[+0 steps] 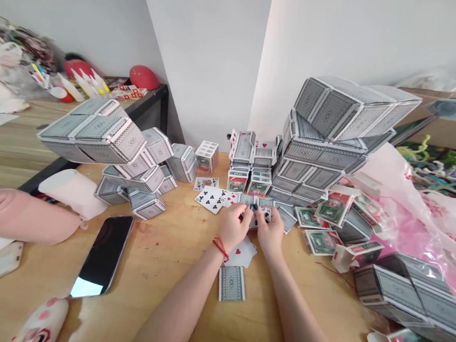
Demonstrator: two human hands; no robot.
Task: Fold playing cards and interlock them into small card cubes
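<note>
Near the middle of the table, my left hand (233, 225) and my right hand (270, 230) meet with thumbs side by side. Both are closed on playing cards (254, 223), mostly covered by my fingers, so how many I cannot tell. Face-up black-suit cards (211, 198) lie just beyond my left hand. Face-down cards (286, 217) fan out past my right hand. Below my wrists are a face-up heart card (238, 251) and a folded-edged card, back up (232, 284).
Box-like stacks made of cards stand at left (93, 135) and right (323, 151), the right one tall. Card boxes (322, 241) lie right of my hands. A phone (103, 256) and pink pouch (25, 215) are at left; pink plastic bags (415, 226) are at right.
</note>
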